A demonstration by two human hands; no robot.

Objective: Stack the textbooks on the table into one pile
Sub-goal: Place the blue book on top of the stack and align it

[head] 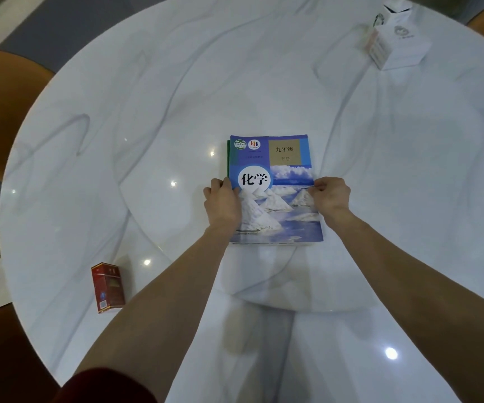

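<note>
Round white marble table [147, 112], textbook pile [275, 181] at centre, red carton [107, 287], white box [395, 45]

Both forearms are bare from the elbow down, with no watch, ring or band showing on either wrist. The left hand [223, 203] and the right hand [332, 196] are ungloved. A dark red sleeve [104, 386] bunches at the left upper arm.
</note>
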